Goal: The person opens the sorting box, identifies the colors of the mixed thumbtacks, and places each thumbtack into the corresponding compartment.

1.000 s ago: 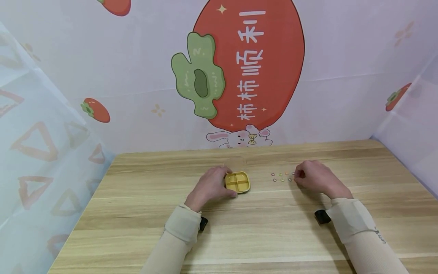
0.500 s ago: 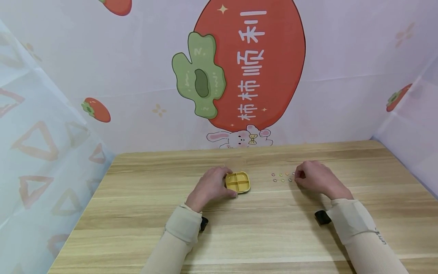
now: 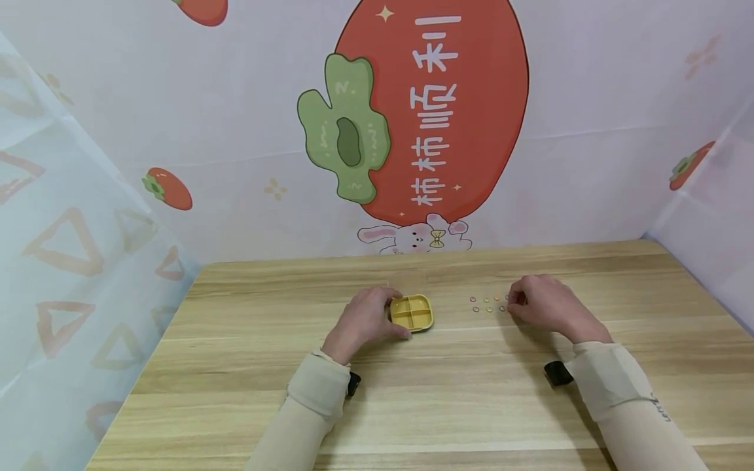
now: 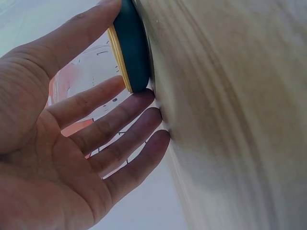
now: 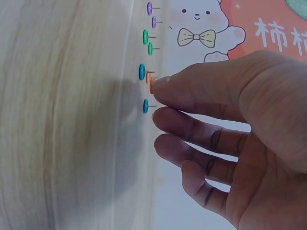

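Note:
In the head view my left hand [image 3: 368,317] holds a small yellow divided box [image 3: 412,313] by its left side, thumb at the near edge and fingers at the far edge. The left wrist view shows the box's dark teal outer side [image 4: 132,45] close to the wood. To the right, my right hand [image 3: 544,304] is low over the table at the end of two rows of thumbtacks [image 3: 489,309]. In the right wrist view its thumb and index finger pinch an orange thumbtack [image 5: 152,86]. Blue thumbtacks [image 5: 142,72] lie beside the fingertips, pins up.
Green thumbtacks [image 5: 145,37] and purple thumbtacks [image 5: 149,8] lie farther along the rows. A faint clear piece [image 3: 408,281] shows behind the box. The wooden table [image 3: 448,405] ends at a printed cloth backdrop [image 3: 253,216], with cloth on both sides too.

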A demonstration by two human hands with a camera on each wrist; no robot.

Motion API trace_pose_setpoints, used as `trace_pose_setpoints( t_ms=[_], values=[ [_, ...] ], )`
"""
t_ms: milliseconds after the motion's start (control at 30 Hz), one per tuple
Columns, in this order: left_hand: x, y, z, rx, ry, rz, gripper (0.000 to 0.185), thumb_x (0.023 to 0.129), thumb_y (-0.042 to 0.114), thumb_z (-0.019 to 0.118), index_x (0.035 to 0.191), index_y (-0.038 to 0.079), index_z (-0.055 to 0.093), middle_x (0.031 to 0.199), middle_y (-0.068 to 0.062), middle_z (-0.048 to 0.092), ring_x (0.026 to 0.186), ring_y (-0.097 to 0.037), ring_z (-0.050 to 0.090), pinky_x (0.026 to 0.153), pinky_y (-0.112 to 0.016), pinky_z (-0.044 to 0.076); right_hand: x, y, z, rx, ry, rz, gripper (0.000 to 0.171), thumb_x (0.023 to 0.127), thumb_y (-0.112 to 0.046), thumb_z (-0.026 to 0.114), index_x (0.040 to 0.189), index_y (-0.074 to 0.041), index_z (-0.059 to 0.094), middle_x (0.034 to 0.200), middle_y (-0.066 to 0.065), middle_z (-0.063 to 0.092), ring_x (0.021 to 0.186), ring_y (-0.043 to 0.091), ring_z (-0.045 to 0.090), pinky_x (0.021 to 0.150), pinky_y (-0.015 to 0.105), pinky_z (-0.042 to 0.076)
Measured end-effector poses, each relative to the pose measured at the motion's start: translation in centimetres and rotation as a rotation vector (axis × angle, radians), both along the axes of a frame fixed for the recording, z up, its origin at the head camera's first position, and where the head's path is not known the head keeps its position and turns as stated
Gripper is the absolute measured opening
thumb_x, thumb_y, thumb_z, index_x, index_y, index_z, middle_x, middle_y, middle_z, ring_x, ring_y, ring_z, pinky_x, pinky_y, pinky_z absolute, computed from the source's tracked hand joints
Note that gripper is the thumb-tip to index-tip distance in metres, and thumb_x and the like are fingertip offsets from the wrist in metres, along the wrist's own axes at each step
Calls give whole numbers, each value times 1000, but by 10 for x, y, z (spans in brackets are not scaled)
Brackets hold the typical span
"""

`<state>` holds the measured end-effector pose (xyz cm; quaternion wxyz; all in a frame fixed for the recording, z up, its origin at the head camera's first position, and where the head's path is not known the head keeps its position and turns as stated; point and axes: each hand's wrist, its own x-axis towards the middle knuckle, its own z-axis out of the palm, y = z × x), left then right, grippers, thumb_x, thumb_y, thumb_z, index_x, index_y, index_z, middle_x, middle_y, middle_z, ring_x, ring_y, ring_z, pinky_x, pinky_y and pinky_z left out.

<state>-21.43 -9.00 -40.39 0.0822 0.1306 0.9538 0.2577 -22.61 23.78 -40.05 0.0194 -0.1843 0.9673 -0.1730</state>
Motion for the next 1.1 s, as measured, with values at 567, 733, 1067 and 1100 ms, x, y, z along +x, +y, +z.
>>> trace_pose_setpoints(
  t_ms=[567,733,1067,1100],
  values=[
    [0,-2,-1,8,15,2,72,69,32,96,131,7,67,121,-6,68,101,-21,60,94,-41,50,5,-15,10,-71,35,58,10,86,-7,76,80,-15,74,75,-8,64,70,11,57,66,35,49],
    [1,-1,-1,1,35,-18,71,68,33,96,129,7,68,118,-6,69,99,-20,61,90,-40,51,7,-19,11,-101,79,98,13,85,-6,77,79,-17,73,74,-11,61,69,9,55,65,33,48],
    [2,-2,0,2,41,-19,71,68,33,96,128,7,69,118,-6,70,98,-20,61,89,-40,52,8,-36,17,-173,73,129,10,85,-6,78,82,-16,75,76,-11,62,72,10,56,66,31,49],
    [1,-2,0,1,44,-20,71,68,33,96,128,7,69,117,-5,70,98,-20,61,89,-40,52,7,-38,17,-179,68,130,10,85,-6,78,83,-15,75,77,-11,63,73,10,57,66,31,50]
  ],
)
